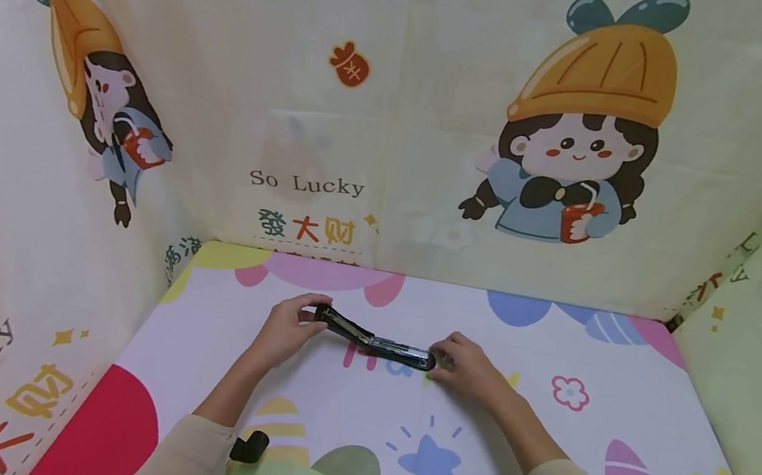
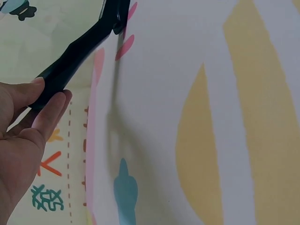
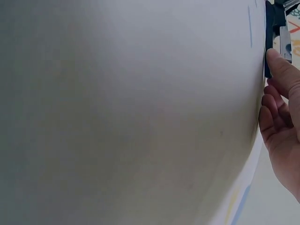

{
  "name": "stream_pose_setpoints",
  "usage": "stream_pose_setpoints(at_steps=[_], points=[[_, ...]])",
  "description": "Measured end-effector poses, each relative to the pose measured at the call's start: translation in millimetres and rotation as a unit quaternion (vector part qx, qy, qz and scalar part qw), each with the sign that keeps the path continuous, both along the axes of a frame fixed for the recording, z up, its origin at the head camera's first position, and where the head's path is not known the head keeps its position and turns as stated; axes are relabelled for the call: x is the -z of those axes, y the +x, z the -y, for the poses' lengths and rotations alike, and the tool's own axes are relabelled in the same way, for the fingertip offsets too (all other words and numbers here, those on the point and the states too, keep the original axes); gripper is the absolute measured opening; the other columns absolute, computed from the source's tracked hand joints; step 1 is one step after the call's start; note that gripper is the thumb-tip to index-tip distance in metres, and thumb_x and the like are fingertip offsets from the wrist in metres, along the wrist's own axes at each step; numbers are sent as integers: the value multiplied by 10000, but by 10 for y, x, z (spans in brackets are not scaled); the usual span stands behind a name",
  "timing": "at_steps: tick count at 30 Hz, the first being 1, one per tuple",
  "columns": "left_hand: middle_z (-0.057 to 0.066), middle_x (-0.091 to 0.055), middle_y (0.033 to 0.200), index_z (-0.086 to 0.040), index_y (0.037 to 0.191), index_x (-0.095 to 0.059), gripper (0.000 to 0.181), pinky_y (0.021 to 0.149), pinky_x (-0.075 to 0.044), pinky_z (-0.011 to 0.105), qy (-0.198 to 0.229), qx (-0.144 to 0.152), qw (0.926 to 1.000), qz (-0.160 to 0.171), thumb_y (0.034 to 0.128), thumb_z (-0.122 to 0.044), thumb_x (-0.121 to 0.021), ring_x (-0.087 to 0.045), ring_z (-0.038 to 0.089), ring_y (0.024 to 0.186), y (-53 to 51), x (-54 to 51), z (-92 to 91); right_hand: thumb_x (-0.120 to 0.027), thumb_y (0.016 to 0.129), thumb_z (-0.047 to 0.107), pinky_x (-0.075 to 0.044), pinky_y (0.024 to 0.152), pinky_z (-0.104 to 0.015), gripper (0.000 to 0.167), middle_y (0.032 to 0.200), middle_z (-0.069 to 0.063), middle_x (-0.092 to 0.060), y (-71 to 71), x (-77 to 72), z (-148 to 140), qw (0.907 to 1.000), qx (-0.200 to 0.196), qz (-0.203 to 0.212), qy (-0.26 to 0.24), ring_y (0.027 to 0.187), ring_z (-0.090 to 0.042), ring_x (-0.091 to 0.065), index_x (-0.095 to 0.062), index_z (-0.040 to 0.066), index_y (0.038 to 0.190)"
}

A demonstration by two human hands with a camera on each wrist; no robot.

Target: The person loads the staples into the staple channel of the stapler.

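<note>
A black stapler (image 1: 400, 351) is spread wide open above the white tabletop, its hinge near the middle and its metal inner parts facing up. My left hand (image 1: 285, 332) pinches the raised left end between thumb and fingers. In the left wrist view that dark arm of the stapler (image 2: 70, 61) slants up from the fingertips to the hinge. At the other end, my right hand (image 1: 471, 369) grips the tip. From the right wrist, the thumb lies on the black base of the stapler (image 3: 268, 42), with its silver metal beside it; part of this end is cut off.
A printed cloth with cartoon figures hangs as a back wall (image 1: 440, 113), and similar cloth walls stand left and right. The table (image 1: 206, 334) has a colourful printed cover. Black wrist cameras (image 1: 251, 447) are strapped at both sleeves.
</note>
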State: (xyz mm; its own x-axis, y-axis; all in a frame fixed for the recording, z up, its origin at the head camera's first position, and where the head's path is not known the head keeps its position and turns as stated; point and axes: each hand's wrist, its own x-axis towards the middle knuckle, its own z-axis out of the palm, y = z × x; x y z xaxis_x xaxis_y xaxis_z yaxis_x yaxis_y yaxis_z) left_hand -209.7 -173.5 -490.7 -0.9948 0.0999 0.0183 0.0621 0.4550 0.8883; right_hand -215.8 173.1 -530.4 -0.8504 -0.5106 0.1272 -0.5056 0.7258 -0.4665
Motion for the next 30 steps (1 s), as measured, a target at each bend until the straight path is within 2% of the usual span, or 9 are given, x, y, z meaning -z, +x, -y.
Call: stream_pose_setpoints(at_steps=[7,16,22,30], points=[[38,-624,1274,-192,1226,-648,424,777,-578,293,23,27,10000,-29,843,-26,-721,-670,231,1025,-4,-12,-16,-787,805,223,-531,799,-300,322,940,4,-613,-22,-36,54,9992,75,381,36,858,-91,-596,-695,54,1064],[42,-640,1240,-208,1212,-652,411,790,-580,307,81,39,9999,-114,840,-52,-733,-671,254,1048,-10,-43,-50,-795,795,206,-527,762,-268,284,907,17,-618,-28,-57,71,9991,84,408,6,832,-77,-587,-693,70,1023],[58,-655,1200,-208,1201,-655,415,818,-580,327,197,69,9996,-184,826,-55,-749,-682,246,1028,-21,-88,-136,-795,795,208,-516,741,-261,271,893,20,-611,-44,-48,62,9991,39,430,-9,816,-77,-573,-682,85,1009],[45,-672,1158,-212,1201,-658,425,831,-578,350,242,158,9994,-199,812,-80,-769,-679,235,1023,-32,-100,-282,-784,811,241,-507,752,-250,280,909,41,-605,-66,-24,69,9976,156,669,103,817,-64,-548,-677,118,1039]])
